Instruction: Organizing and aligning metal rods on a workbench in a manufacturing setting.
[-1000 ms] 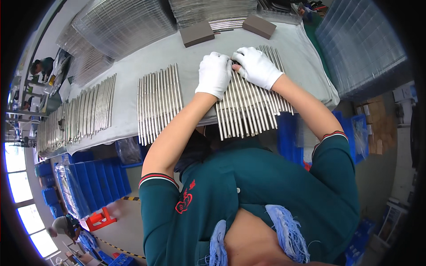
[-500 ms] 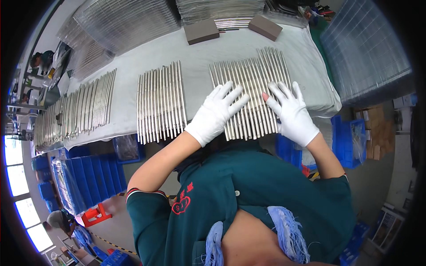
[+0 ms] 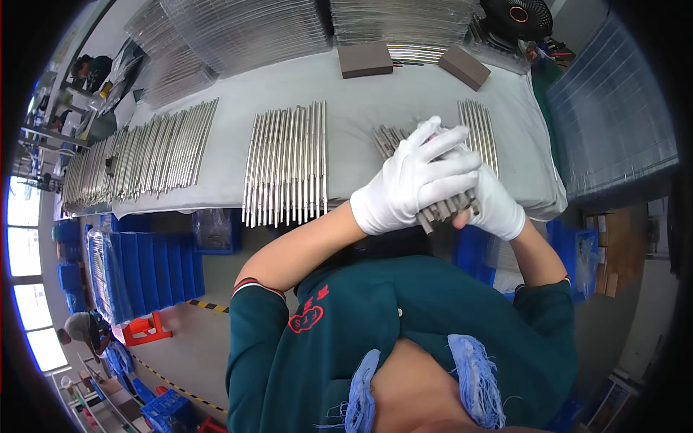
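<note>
A bundle of thin silvery metal rods is gathered between my white-gloved hands at the table's near edge. My left hand lies across the top of it, fingers curved over the rods. From the right side my right hand wraps round the same bundle, its bare thumb tip showing below; its other fingers are mostly hidden behind the left hand. The far ends of the rods are slanted and somewhat blurred. Just beyond my right hand, several more rods lie side by side on the cloth.
A flat group of rods lies to the left, with a longer row farther left. Two brown blocks and stacked clear trays stand at the back, beside a black fan. Blue crates sit below the white-covered table.
My hands were spread flat over a row of rods. Now they have come together round a bundle of them, leaving some rods lying on the right. The view has shifted slightly.
</note>
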Available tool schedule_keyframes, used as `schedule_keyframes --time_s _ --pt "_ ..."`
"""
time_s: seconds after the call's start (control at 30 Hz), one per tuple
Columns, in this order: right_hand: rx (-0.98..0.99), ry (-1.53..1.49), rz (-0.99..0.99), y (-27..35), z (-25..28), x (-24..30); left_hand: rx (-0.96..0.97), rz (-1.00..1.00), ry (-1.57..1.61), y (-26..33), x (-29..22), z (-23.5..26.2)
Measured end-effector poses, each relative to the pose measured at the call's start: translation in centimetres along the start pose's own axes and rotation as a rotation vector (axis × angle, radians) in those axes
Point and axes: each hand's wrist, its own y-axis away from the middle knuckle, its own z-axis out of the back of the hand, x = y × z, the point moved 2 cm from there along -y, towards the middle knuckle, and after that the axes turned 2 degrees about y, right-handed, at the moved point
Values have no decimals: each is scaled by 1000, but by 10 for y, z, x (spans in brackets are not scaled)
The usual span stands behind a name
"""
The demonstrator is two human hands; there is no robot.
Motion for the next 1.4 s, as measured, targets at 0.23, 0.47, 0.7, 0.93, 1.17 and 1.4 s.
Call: schedule_keyframes --time_s 0.23,0.47,0.7,0.93,1.17,1.4 --pt "-341 -229 -137 -93 19 -75 -408 666 326 -55 79 9" --pt "1 -382 -276 -112 -6 -108 -576 748 503 -49 101 25" --pt "-93 -151 137 -107 -49 -89 -654 702 435 -43 58 40" --pt "86 88 237 -98 -68 -104 -676 667 462 -3 53 29" --pt "83 -481 -609 -84 -69 -61 -775 1124 838 -10 84 49" --pt "40 -1039 -1001 -55 -95 -44 -208 1229 -58 26 102 25"
